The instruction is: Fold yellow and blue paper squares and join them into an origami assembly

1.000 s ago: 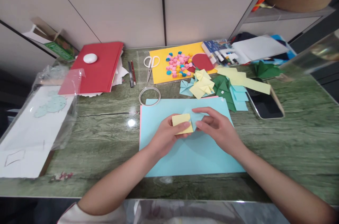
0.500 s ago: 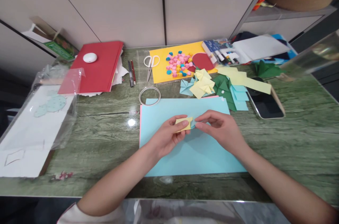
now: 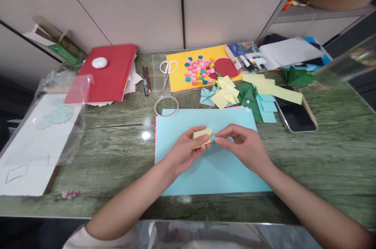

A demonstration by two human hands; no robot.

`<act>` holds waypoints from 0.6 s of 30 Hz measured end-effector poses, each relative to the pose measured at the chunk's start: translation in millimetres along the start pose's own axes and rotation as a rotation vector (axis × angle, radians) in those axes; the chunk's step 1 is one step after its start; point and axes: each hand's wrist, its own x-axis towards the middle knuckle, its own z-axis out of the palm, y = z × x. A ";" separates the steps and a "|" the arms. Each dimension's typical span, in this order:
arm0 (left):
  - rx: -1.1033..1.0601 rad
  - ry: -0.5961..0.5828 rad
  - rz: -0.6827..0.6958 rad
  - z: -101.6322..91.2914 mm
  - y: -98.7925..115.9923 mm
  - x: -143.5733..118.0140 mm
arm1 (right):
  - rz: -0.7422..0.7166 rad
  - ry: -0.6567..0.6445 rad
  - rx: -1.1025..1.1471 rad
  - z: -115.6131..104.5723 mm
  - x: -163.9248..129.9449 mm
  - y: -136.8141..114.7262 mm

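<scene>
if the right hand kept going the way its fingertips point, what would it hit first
The right hand points left, so it would first meet the yellow folded paper that the left hand pinches, then that hand; a pale blue piece sits between them.

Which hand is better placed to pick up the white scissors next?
Probably the right hand: it only pinches the tip of the yellow folded paper, which the left hand grips. The scissors lie far from both.

The green marble-look table carries a light blue sheet, a tape ring, two pens, a red folder, a yellow sheet with white scissors, folded paper pieces and a phone.
</scene>
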 end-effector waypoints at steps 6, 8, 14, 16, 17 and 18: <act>0.053 -0.045 0.056 -1.6 0.9 0.4 | -0.057 0.026 0.004 -4.4 2.3 -0.9; 0.094 -0.052 0.081 -2.2 2.4 0.1 | -0.080 0.032 -0.040 -6.2 1.7 -1.6; 0.413 -0.027 0.359 -2.3 7.1 -1.1 | -0.089 0.027 -0.148 -11.8 1.4 -1.5; 0.513 -0.002 0.422 -1.8 7.4 -1.9 | -0.092 0.031 -0.167 -12.7 2.6 -1.0; 0.550 0.010 0.442 -1.6 7.3 -2.4 | -0.096 0.026 -0.173 -12.8 3.2 -1.0; 0.581 0.022 0.460 -1.5 7.0 -2.9 | -0.103 0.020 -0.172 -12.8 3.8 -1.1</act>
